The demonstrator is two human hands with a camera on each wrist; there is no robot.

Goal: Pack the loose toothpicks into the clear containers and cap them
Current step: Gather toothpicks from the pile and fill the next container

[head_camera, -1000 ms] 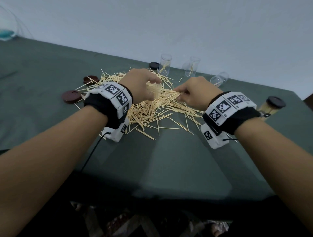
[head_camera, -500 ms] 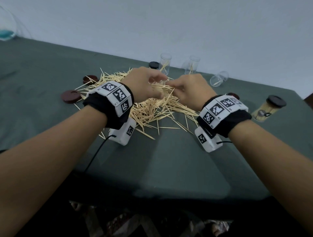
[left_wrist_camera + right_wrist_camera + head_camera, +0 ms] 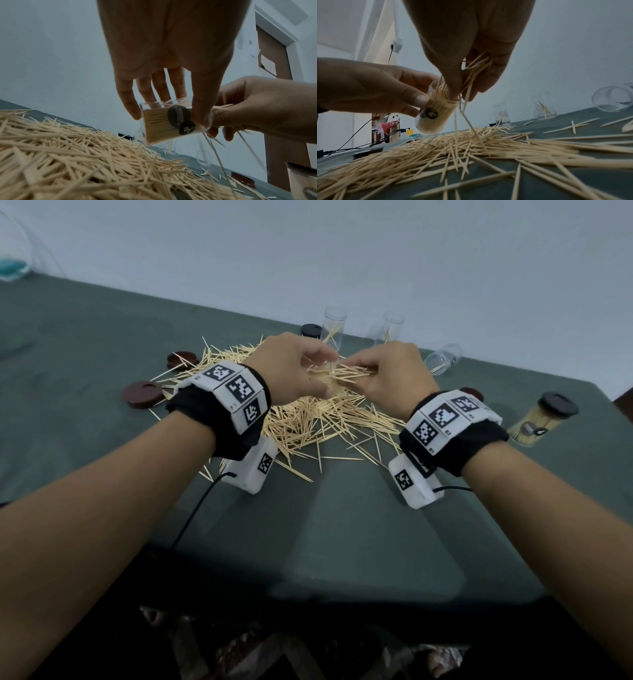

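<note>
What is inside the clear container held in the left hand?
The clear cylindrical plastic container is packed nearly full of pale wooden toothpicks, more entering from the right hand. Two dark round stickers cover part of its wall.

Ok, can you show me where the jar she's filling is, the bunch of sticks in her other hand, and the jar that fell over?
held jar (image 3: 435, 119), right wrist view, on its clear side wall.
bunch of toothpicks (image 3: 476, 66), right wrist view, mid-bundle in the right hand's fingers.
tipped-over jar (image 3: 443, 359), head view, on its clear side.
</note>
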